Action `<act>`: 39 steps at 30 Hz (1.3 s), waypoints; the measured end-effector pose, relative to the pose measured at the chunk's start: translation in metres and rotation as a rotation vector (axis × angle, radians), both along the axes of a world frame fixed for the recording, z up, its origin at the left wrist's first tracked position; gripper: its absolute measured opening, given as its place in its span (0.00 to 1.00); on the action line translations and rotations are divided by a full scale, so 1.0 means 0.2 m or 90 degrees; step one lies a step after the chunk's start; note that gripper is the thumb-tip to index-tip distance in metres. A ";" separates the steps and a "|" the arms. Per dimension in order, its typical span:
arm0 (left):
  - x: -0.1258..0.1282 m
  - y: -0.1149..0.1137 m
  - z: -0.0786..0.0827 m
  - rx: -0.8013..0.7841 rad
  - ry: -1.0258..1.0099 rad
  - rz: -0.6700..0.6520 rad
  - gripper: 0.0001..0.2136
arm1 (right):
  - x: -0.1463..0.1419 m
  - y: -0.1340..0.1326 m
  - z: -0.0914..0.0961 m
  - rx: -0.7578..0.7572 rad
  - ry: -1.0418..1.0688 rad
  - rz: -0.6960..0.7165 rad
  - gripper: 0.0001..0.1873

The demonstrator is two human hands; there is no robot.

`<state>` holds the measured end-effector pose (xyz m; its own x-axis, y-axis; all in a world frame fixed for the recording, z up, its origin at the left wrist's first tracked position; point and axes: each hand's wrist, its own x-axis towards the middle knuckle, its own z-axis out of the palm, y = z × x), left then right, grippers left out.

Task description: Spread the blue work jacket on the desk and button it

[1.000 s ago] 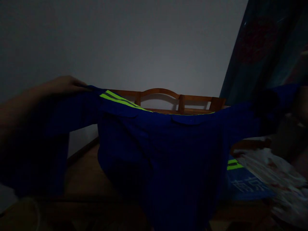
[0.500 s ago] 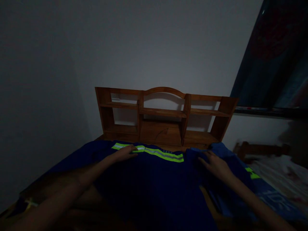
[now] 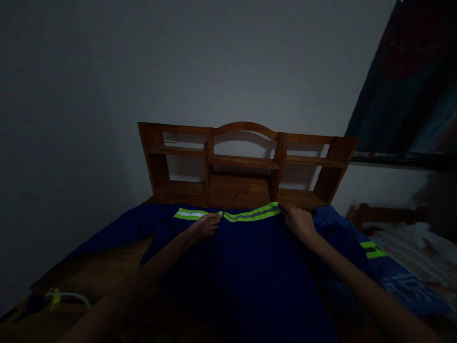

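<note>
A dark blue work jacket [image 3: 246, 267] with yellow-green reflective strips lies spread over the wooden desk top [image 3: 103, 267]. At the middle of its chest, my left hand [image 3: 206, 226] pinches the cloth at the gap between the two strips. Farther right, my right hand [image 3: 299, 223] is closed on the jacket at the end of the right strip [image 3: 253, 214], which bows upward there. One sleeve [image 3: 117, 233] stretches out to the left; the other lies on the right, with a short reflective band [image 3: 373, 250]. The lower part of the jacket is lost in shadow.
A wooden shelf unit [image 3: 244, 163] stands behind the jacket against the wall. Blue cloth with white lettering [image 3: 410, 288] lies at the right, beside pale crumpled fabric [image 3: 421, 252]. A white cord [image 3: 73, 295] with something yellow is at the lower left. A dark curtain [image 3: 410, 85] hangs upper right.
Both hands have gone from lying loosely over the jacket to gripping it. My left hand has moved right to the centre; my right has moved left and up, lifting the right strip's end.
</note>
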<state>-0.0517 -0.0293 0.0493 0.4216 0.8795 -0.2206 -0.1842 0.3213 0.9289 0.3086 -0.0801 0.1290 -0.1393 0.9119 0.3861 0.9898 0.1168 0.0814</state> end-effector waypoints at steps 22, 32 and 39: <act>0.31 0.20 -0.22 0.378 0.336 -0.138 0.35 | -0.44 0.04 0.05 -0.001 0.024 0.083 0.17; 0.32 0.14 -0.19 0.555 0.400 -0.051 0.30 | -0.57 0.21 -0.44 -0.066 0.067 0.196 0.32; 0.32 0.18 -0.24 0.342 0.361 0.070 0.15 | -0.52 0.28 -0.47 -0.056 0.279 0.159 0.15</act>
<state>0.0123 0.0071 0.0021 0.2754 0.9570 0.0909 0.3601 -0.1904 0.9133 0.2040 -0.0240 0.0352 -0.1992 0.9031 0.3804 0.8700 0.3417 -0.3555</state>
